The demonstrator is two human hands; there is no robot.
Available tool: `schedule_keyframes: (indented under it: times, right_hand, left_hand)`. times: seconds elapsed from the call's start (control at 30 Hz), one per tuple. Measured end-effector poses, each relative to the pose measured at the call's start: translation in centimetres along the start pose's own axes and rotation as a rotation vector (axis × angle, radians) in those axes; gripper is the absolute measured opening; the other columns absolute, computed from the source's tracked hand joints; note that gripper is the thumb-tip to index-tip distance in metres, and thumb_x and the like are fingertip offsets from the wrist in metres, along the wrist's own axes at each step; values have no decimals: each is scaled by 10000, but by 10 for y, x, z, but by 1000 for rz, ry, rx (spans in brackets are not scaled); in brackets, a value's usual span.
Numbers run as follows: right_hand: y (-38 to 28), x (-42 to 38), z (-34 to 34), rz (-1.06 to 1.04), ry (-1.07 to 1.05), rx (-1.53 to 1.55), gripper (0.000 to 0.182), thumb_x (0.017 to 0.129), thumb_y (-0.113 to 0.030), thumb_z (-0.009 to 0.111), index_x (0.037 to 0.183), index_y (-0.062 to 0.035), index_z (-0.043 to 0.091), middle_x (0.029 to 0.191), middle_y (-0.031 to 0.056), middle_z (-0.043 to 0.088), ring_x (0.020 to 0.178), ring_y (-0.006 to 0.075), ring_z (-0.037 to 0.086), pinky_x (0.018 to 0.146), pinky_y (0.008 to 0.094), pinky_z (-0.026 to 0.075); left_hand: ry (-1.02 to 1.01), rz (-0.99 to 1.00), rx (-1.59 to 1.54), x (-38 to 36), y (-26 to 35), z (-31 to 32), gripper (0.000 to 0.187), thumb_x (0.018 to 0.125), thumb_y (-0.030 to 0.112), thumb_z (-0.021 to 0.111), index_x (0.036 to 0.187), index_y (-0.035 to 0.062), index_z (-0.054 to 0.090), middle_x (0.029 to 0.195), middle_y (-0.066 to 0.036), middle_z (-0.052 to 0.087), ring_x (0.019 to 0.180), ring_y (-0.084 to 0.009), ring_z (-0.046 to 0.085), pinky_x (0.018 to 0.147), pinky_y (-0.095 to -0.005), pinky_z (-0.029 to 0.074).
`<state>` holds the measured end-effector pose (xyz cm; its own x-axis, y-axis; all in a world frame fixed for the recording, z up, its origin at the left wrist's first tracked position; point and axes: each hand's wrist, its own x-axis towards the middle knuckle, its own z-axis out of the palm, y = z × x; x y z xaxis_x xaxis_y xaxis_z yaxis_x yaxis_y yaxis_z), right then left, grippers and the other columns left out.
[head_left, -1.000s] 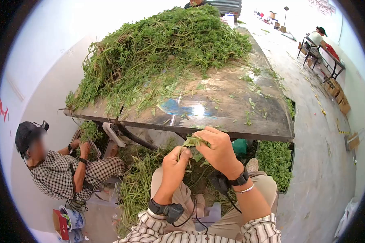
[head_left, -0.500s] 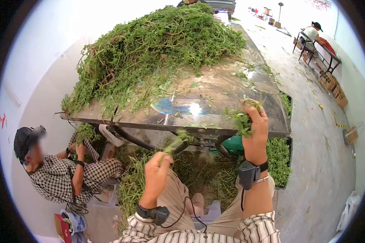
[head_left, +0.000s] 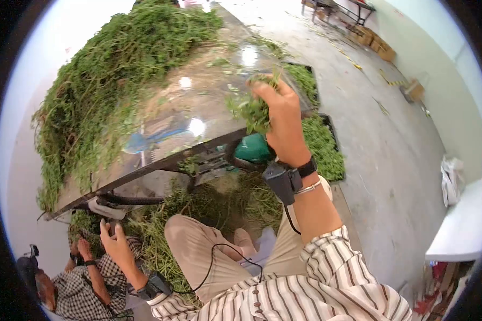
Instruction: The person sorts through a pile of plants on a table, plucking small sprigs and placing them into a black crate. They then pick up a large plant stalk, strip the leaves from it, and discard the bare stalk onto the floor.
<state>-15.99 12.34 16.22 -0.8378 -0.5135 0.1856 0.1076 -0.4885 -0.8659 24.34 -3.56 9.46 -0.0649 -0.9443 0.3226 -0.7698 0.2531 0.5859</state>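
Observation:
My right hand (head_left: pixel 286 125) is raised over the table's near right corner. Its fingers are closed around a bunch of leafy green sprigs (head_left: pixel 255 112), whose leaves stick out on the left. Low on the left, my left hand (head_left: pixel 118 247) is below the table edge with thumb and finger apart and nothing seen between them. Loose stems (head_left: pixel 160 254) lie beneath and beside it. On the metal-topped table (head_left: pixel 168 120) rests a large heap of green stems (head_left: pixel 118 59), with scattered leaves around it.
Black-rimmed crates of green leaves (head_left: pixel 322 147) stand along the table's right side. A green rounded object (head_left: pixel 253 148) sits under the table edge. At lower left, a person in a checked shirt (head_left: pixel 72 289) handles greens. A white table (head_left: pixel 466 224) stands on the right.
The view has turned right. My left hand has moved down and left and no longer shows the sprig it held. My right hand still grips its bunch.

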Motion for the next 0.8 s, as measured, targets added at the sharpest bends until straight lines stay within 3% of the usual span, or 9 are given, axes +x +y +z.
schedule_keyframes:
  times: [0.33, 0.4, 0.43, 0.5, 0.53, 0.57, 0.63, 0.73, 0.8]
  right_hand:
    - [-72, 5, -124, -257, 267, -269, 216, 837, -119, 572, 989, 24, 625, 821, 37, 623, 650, 75, 557, 570, 232, 477]
    - [-58, 13, -170, -145, 309, -685, 322, 822, -180, 596, 1062, 35, 594, 995, 127, 626, 815, 193, 618, 701, 315, 509]
    - [-47, 9, -196, -147, 308, -685, 322, 822, -180, 596, 1062, 35, 594, 995, 127, 626, 815, 193, 618, 701, 315, 509]
    - [-28, 3, -232, -320, 75, -1696, 473, 793, -259, 622, 1159, 30, 543, 1209, 235, 523, 1071, 330, 547, 886, 396, 450]
    - [-27, -6, -238, -186, 55, -1711, 582, 764, -314, 637, 1223, 16, 496, 1343, 281, 375, 1225, 384, 402, 998, 426, 351]
    - [-28, -10, -236, -259, 47, -1707, 527, 778, -292, 625, 1190, 21, 528, 1305, 266, 434, 1201, 377, 435, 992, 416, 361]
    - [-46, -13, -203, -276, 30, -1508, 402, 797, -212, 603, 1130, 11, 576, 1236, 224, 513, 1092, 339, 532, 914, 381, 436]
    - [-93, -39, -92, -219, -22, -1135, 287, 805, -102, 575, 1073, -9, 611, 1156, 185, 566, 941, 273, 605, 797, 324, 493]
    - [-95, -51, -47, -328, -239, -886, 258, 792, -27, 573, 1046, -21, 622, 1073, 144, 599, 843, 200, 618, 701, 283, 503]
  left_hand:
    - [-76, 15, -84, -13, 6, 24, 442, 923, 192, 528, 1314, 11, 427, 1281, -127, 424, 757, -163, 527, 682, -306, 441]
    - [-103, 75, -128, -14, 15, 27, 434, 925, 198, 523, 1307, 11, 436, 1282, -124, 423, 749, -166, 526, 675, -309, 443]
    - [-114, 86, -102, -13, 17, 28, 409, 917, 180, 526, 1282, 11, 458, 1283, -126, 423, 849, -189, 540, 696, -304, 447]
    - [-107, 150, -128, -13, 15, 32, 401, 907, 165, 530, 1271, 10, 465, 1280, -130, 426, 913, -204, 531, 715, -301, 448]
    - [-105, 210, -141, -13, 13, 32, 393, 898, 149, 535, 1259, 10, 472, 1278, -135, 429, 976, -219, 522, 734, -298, 450]
    - [-116, 203, -100, -14, 18, 29, 393, 923, 225, 513, 1267, 37, 483, 1314, -132, 404, 951, -206, 539, 750, -319, 459]
    - [-97, 225, -108, -14, 23, 27, 371, 906, 182, 530, 1245, 35, 503, 1312, -139, 417, 1067, -233, 502, 792, -329, 451]
    - [-79, 224, -56, -9, 34, 21, 375, 889, 172, 547, 1235, 30, 512, 1319, -139, 425, 1151, -254, 466, 857, -334, 438]
    - [-81, 184, -132, 0, 45, 16, 368, 885, 168, 554, 1224, 28, 522, 1326, -132, 421, 1164, -255, 460, 879, -333, 432]
